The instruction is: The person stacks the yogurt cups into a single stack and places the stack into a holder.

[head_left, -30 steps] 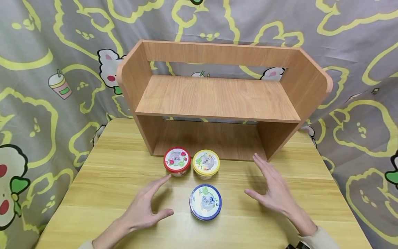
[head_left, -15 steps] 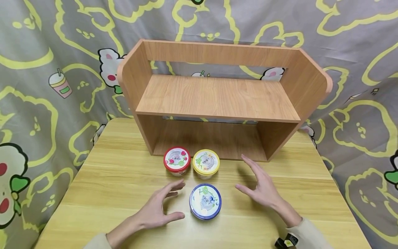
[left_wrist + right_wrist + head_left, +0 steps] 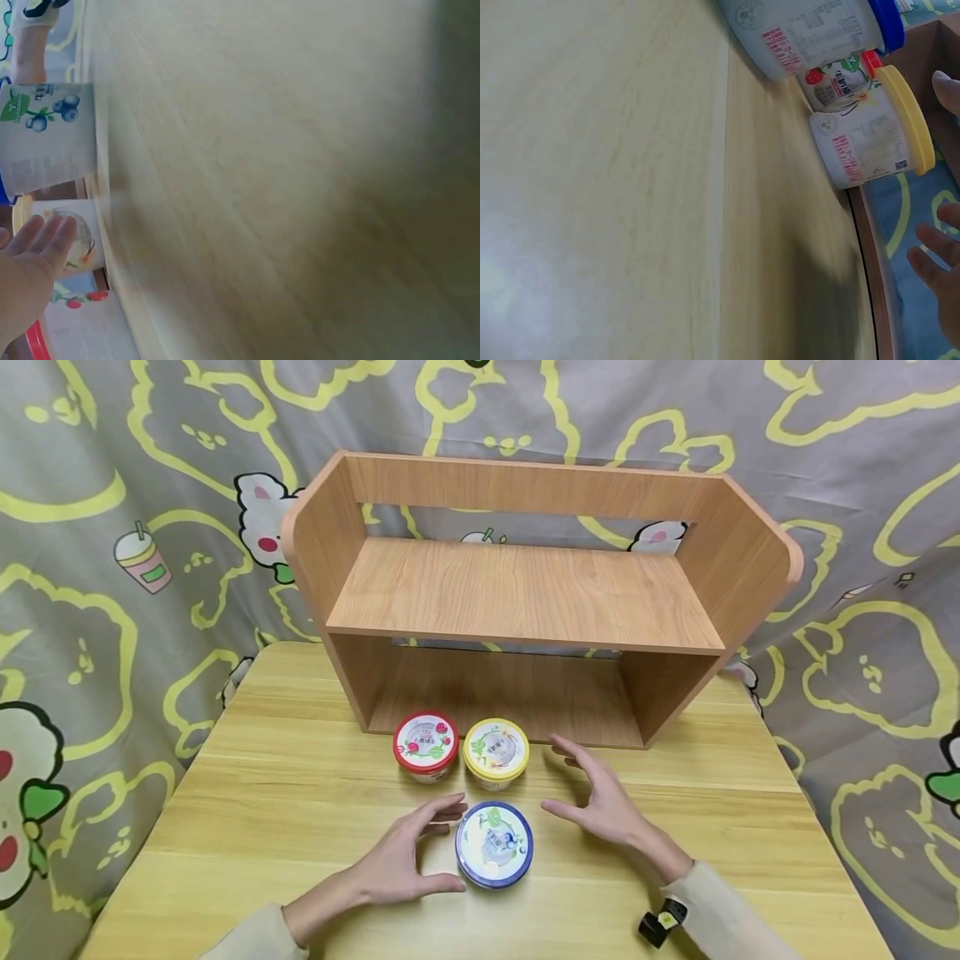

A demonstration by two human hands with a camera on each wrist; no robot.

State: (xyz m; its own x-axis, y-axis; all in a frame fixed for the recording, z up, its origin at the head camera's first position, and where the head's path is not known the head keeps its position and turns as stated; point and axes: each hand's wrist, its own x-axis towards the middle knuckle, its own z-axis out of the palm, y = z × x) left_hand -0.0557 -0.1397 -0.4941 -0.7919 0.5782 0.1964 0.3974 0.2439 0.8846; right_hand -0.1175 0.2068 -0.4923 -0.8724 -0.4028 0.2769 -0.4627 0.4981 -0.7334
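A tub with a blue-rimmed lid and blueberry print [image 3: 495, 845] stands nearest the person. Behind it are a yellow-lidded tub [image 3: 496, 752] and a red-lidded tub [image 3: 426, 745] with berry print. At the blue-lidded tub's left side, my left hand [image 3: 408, 853] spreads thumb and fingers apart; whether the tips touch it I cannot tell. My right hand [image 3: 598, 797] hovers to the right of the yellow-lidded tub, thumb and fingers parted, holding nothing. In the right wrist view, the blue-lidded tub [image 3: 810, 30] is partly cut off at the top.
A two-level wooden shelf [image 3: 525, 593] stands at the back of the wooden table [image 3: 300, 793], its lower front edge just behind the yellow and red lids. A grey patterned curtain [image 3: 187, 460] hangs behind and at both sides. A black device sits by the right cuff.
Both hands have moved inward, the left one rightward to the blue-lidded tub and the right one leftward toward the yellow-lidded tub. The tubs stay in place.
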